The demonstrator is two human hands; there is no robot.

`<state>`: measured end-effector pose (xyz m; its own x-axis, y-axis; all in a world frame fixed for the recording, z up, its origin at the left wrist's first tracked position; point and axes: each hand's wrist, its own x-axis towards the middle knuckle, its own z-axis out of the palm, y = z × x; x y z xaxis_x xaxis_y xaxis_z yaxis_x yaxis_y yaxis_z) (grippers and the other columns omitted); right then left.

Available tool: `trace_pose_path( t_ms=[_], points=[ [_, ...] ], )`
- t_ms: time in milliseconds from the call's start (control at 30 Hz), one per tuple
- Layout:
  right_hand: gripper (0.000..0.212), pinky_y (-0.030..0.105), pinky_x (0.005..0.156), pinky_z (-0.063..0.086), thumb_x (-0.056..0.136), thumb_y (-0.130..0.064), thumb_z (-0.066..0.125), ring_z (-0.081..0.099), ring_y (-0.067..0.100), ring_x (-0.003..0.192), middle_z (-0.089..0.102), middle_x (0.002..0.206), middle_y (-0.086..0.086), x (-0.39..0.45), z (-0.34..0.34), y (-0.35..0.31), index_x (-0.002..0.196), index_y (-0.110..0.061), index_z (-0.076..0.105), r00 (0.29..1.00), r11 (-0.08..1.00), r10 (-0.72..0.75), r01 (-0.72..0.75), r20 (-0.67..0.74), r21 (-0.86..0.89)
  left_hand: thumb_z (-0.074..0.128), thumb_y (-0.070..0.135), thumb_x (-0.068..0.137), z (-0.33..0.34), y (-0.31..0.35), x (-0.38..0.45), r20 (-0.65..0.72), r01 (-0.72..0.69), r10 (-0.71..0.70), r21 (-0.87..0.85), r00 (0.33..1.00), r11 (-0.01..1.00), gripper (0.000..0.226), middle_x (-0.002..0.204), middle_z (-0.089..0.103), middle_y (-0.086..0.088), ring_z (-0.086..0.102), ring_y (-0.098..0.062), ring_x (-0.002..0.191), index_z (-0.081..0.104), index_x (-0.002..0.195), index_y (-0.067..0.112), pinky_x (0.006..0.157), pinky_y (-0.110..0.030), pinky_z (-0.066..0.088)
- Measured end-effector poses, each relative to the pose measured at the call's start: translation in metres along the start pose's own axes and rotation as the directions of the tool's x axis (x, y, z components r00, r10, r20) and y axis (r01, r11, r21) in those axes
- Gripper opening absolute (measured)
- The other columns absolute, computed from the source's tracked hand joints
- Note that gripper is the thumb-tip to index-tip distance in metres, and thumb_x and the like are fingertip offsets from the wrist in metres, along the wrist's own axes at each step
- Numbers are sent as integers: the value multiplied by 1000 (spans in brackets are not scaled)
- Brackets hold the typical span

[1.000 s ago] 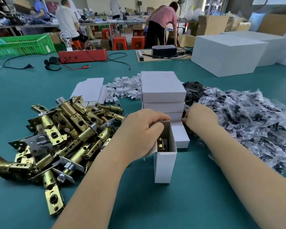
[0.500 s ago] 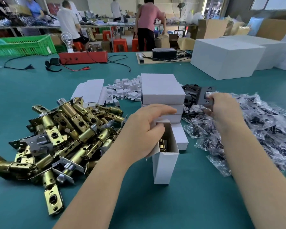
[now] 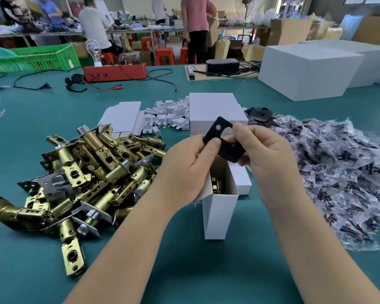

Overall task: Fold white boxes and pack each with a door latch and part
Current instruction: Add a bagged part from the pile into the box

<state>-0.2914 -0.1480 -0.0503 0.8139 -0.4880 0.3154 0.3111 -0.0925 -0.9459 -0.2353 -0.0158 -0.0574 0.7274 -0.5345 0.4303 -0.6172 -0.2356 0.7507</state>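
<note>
Brass latch pile [image 3: 79, 176] left on table [image 3: 184, 270]; bagged parts [image 3: 342, 183] right; stacked white boxes [image 3: 215, 113] behind. Left hand [image 3: 191, 170] and right hand [image 3: 266, 156] pinch black plate [image 3: 224, 141] together above open box [image 3: 217, 213], latch inside.

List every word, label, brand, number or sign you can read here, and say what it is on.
No text can be read anywhere in this view.
White boxes: plain, no print showing.
Open box: plain.
Black plate pinched by the left hand and right hand: no marking visible.
Brass latches: any stamping too small to tell.
Bagged parts: glare, nothing legible.
Red case: no label legible.
</note>
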Motion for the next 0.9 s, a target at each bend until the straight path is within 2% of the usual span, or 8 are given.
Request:
trace_pose_path(
  t_ms=[133, 267, 367, 500, 567, 667, 733, 900],
  points=[
    [27, 20, 63, 39, 87, -28, 66, 54, 4, 63, 66, 69, 3, -2, -3, 11, 62, -18, 71, 997, 985, -83, 83, 6, -149, 47, 33, 89, 2, 2, 4, -101, 108, -141, -279, 985, 954, 38, 81, 60, -18, 57, -25, 79, 61, 78, 0, 78, -38, 48],
    [28, 23, 61, 43, 84, -40, 48, 55, 4, 64, 64, 74, -4, -5, 3, 17, 74, -24, 68, 997, 996, 19, -12, 76, -94, 54, 30, 74, -3, 4, 4, -60, 277, -334, -433, 941, 858, 35, 69, 57, -14, 52, -16, 64, 63, 72, -3, 58, -29, 43],
    [31, 26, 57, 44, 82, -42, 40, 55, 9, 63, 61, 75, -4, -6, 10, 20, 85, -20, 62, 987, 986, 145, -150, 69, 72, 55, 27, 69, -8, 7, 3, -71, 317, -379, -420, 923, 850, 24, 66, 69, -3, 60, -13, 63, 76, 69, 14, 55, -27, 48],
    [32, 21, 57, 46, 84, -46, 40, 56, 5, 65, 62, 70, -12, -11, 14, 24, 88, -22, 61, 995, 995, 92, -93, 42, 17, 54, 24, 71, -13, 13, 0, 1, 334, -365, -405, 931, 851, 28, 70, 73, -11, 69, -19, 62, 80, 81, 20, 51, -28, 55],
    [31, 18, 56, 46, 84, -46, 41, 56, 3, 64, 61, 68, -15, -11, 14, 24, 88, -21, 60, 996, 997, 77, -78, 40, 14, 56, 23, 72, -12, 17, -1, 96, 379, -373, -393, 923, 838, 27, 77, 75, -10, 73, -20, 72, 80, 85, 21, 62, -31, 59],
    [31, 16, 54, 45, 82, -45, 41, 55, 1, 63, 61, 67, -15, -10, 14, 24, 87, -20, 59, 996, 996, 83, -84, 37, 10, 64, 20, 83, -8, 16, 1, 137, 366, -345, -177, 928, 914, 19, 89, 75, 15, 70, -8, 88, 78, 77, 9, 84, -31, 54],
    [30, 16, 55, 46, 82, -44, 41, 56, -1, 64, 61, 66, -17, -10, 13, 24, 86, -20, 59, 996, 997, 75, -75, 38, -13, 65, 24, 88, -7, 15, 1, 140, 316, -309, -28, 941, 948, 28, 94, 70, 30, 66, 4, 89, 76, 74, 3, 88, -27, 50],
    [22, 20, 63, 46, 80, -44, 43, 54, -3, 65, 59, 64, -21, -9, 15, 27, 80, -27, 57, 998, 997, 49, -47, 32, -62, 59, 33, 92, -12, 16, 1, 249, 260, -263, 46, 932, 965, 32, 101, 69, 27, 65, 0, 91, 76, 75, 11, 91, -29, 47]
  ],
)
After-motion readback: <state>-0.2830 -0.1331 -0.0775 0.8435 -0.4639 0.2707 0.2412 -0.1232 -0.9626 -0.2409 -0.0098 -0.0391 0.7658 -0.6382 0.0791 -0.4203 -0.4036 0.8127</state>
